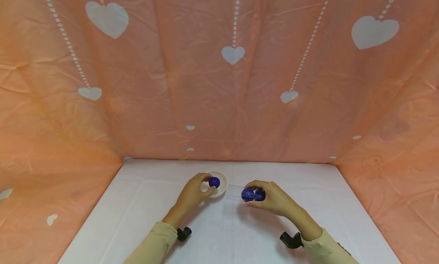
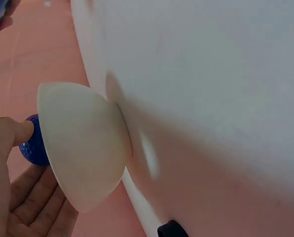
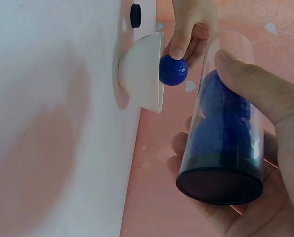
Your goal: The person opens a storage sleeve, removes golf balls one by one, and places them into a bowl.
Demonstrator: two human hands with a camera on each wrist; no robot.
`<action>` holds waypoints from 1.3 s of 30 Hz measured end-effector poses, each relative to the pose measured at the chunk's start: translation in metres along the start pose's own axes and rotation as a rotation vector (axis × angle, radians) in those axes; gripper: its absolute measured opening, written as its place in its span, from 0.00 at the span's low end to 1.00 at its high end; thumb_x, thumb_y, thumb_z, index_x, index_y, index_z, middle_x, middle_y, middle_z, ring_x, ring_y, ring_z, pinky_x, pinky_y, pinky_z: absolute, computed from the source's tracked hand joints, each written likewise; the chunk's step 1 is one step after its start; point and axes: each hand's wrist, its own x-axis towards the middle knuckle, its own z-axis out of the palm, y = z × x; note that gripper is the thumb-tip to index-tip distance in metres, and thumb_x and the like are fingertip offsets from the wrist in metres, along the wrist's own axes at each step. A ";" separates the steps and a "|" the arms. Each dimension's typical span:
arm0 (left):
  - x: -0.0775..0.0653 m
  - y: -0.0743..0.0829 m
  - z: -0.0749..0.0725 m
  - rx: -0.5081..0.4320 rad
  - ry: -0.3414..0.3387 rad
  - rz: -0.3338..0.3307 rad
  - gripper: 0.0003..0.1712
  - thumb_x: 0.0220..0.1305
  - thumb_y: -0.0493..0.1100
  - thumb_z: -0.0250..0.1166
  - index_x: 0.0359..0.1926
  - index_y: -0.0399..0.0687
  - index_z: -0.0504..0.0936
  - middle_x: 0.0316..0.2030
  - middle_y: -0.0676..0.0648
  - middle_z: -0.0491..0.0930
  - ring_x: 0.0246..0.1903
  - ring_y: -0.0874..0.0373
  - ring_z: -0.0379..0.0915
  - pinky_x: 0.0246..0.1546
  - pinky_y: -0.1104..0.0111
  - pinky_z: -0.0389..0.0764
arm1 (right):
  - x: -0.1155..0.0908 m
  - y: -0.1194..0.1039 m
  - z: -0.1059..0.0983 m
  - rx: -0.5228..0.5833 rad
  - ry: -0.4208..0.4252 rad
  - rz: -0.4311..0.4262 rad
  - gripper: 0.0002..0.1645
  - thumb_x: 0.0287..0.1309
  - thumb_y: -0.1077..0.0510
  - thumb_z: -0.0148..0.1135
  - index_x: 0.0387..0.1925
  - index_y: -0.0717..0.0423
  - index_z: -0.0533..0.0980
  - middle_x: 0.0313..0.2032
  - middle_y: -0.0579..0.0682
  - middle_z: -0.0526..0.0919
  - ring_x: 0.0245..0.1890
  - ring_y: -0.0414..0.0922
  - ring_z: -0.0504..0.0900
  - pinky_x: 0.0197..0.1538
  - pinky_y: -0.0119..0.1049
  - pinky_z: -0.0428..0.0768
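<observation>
Ball at the bowl's mouth, two more in the tube

Left hand [image 1: 191,192]: thumb and fingers pinch a blue ball [image 1: 214,182] at the mouth of the bowl [image 3: 141,74]. Both wrist views put the ball by the rim, partly past it; whether it touches the bowl, cannot tell.

Bowl: cream-white, upright on the white table [image 1: 233,233], toward the far edge. Its shadow falls beside it.

Right hand [image 1: 273,198]: thumb on one side, fingers round the other, gripping a clear tube [image 3: 240,45]. Tube is held off the table, lying roughly sideways. Clear end points toward the bowl, just beside it in the head view; black base [image 3: 219,186] is at the palm end.

Inside the tube: two dark blue balls [image 1: 253,195], one against the other, nearer the base than the clear end.

Forearms: beige sleeves [image 1: 152,241], a black device [image 1: 291,240] at each wrist.

Surroundings: orange cloth [image 1: 202,88] behind and on both sides, creased, printed with white hearts [image 1: 107,19], several hanging from dotted lines.
</observation>
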 end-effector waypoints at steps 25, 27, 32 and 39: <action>-0.011 0.006 -0.001 -0.031 0.058 0.041 0.13 0.69 0.37 0.75 0.52 0.43 0.88 0.49 0.46 0.88 0.55 0.49 0.84 0.62 0.52 0.83 | 0.002 -0.003 0.002 -0.007 -0.020 0.010 0.28 0.57 0.44 0.84 0.57 0.45 0.85 0.52 0.47 0.89 0.47 0.42 0.85 0.52 0.42 0.87; -0.015 0.008 0.000 -0.044 0.071 0.051 0.12 0.69 0.37 0.75 0.52 0.44 0.88 0.48 0.48 0.88 0.54 0.50 0.85 0.61 0.53 0.84 | 0.003 -0.005 0.002 -0.002 -0.021 0.007 0.28 0.57 0.46 0.84 0.57 0.46 0.85 0.51 0.47 0.89 0.47 0.42 0.85 0.52 0.42 0.87; -0.025 0.012 0.002 -0.087 0.083 0.101 0.13 0.68 0.37 0.76 0.52 0.45 0.88 0.48 0.50 0.88 0.50 0.53 0.86 0.57 0.55 0.86 | 0.004 -0.007 0.003 -0.007 -0.023 0.001 0.27 0.56 0.48 0.85 0.56 0.48 0.85 0.50 0.47 0.89 0.46 0.42 0.86 0.52 0.42 0.88; -0.035 0.019 0.000 -0.303 0.003 0.055 0.18 0.71 0.39 0.74 0.59 0.44 0.86 0.53 0.47 0.88 0.53 0.51 0.86 0.57 0.52 0.87 | 0.006 -0.008 0.004 -0.012 -0.036 0.012 0.29 0.56 0.47 0.85 0.57 0.49 0.85 0.52 0.48 0.89 0.48 0.44 0.86 0.53 0.44 0.88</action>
